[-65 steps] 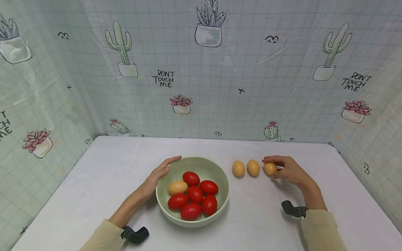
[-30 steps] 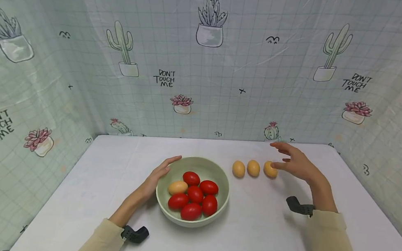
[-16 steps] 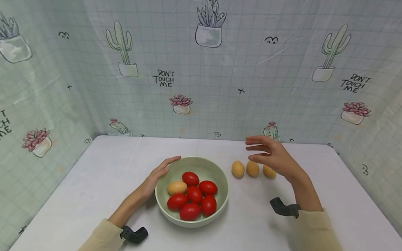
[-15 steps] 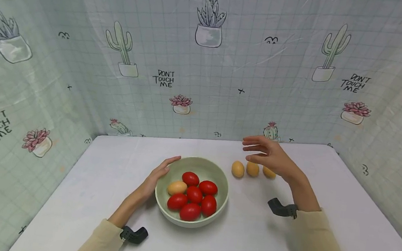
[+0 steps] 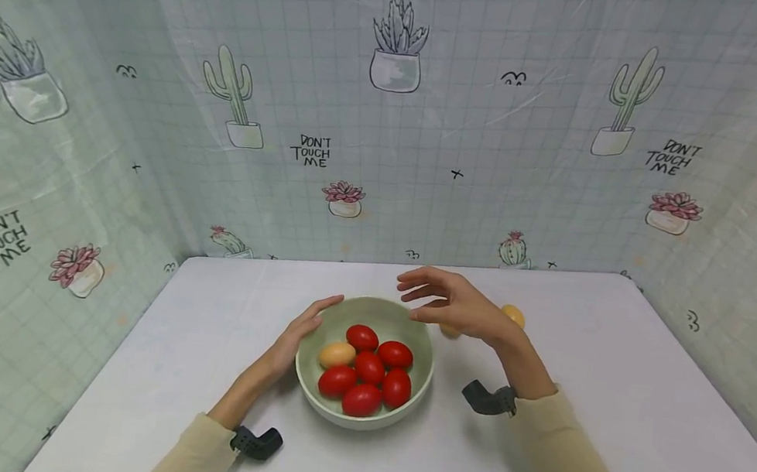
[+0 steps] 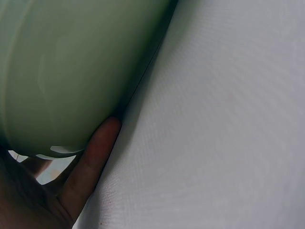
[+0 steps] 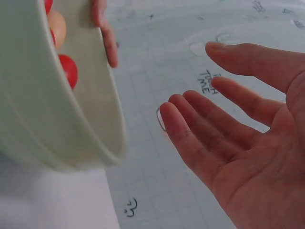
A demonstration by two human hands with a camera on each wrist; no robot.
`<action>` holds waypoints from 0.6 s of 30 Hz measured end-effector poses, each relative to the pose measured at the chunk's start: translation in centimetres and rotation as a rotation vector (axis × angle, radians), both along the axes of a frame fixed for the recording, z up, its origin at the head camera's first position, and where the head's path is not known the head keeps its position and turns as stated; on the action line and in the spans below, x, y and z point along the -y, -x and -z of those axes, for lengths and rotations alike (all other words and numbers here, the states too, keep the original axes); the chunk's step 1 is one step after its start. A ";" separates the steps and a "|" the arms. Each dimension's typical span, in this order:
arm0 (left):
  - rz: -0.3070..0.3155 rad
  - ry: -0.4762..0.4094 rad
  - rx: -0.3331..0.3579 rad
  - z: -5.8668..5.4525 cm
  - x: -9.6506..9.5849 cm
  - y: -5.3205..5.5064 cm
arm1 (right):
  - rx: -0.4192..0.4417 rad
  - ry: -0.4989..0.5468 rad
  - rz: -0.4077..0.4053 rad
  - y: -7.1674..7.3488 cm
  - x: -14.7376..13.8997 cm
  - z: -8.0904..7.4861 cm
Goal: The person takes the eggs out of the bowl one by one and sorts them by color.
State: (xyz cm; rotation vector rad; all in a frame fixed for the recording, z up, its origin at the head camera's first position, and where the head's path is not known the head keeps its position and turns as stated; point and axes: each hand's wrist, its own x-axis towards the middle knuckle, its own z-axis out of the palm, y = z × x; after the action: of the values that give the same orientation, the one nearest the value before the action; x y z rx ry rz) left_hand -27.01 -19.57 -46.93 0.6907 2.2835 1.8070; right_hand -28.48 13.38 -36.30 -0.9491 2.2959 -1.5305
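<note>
A pale green bowl (image 5: 384, 314) stands on a white table (image 5: 464, 471), containing six red eggs (image 5: 369, 368) and, at their left, one yellow egg (image 5: 337, 355). The left hand (image 5: 290, 343) rests extended fingers against the bowl's left side without clasping it. The right hand (image 5: 460, 306), released and empty, is raised near the far right rim, partly hiding two further yellow eggs (image 5: 514, 314) on the table.

White table (image 5: 338, 469) carries green bowl (image 5: 357, 423); also yellow eggs (image 5: 514, 314).

Plain beige sleeves (image 5: 565, 468) — past each cuff (image 5: 537, 407), a bent black wrist device (image 5: 487, 399).
</note>
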 end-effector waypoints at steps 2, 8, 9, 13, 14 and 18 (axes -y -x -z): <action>0.002 -0.002 0.004 -0.1 -0.1 0.0 | 0.006 -0.007 -0.023 -0.1 0.7 -0.1; -0.010 0.008 0.013 -0.3 -0.1 -0.2 | 0.008 0.004 -0.091 0.0 2.5 -0.1; -0.011 0.007 0.013 -0.3 -0.1 -0.2 | 0.006 0.004 -0.099 0.1 2.8 0.0; -0.020 0.010 0.012 -0.4 -0.1 -0.2 | 0.017 -0.021 -0.135 0.2 4.1 0.0; -0.021 0.011 0.011 -0.4 -0.1 -0.2 | 0.020 -0.036 -0.144 0.2 4.4 -0.2; -0.034 0.026 0.017 -0.3 -0.1 -0.3 | 0.031 -0.106 -0.182 0.2 5.8 -0.7</action>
State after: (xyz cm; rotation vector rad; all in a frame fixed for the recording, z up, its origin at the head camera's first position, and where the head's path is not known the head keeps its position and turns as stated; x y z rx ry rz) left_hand -26.73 -19.51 -46.59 0.6330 2.3174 1.7873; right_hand -28.73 7.59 -35.59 -1.0649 2.1784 -1.3274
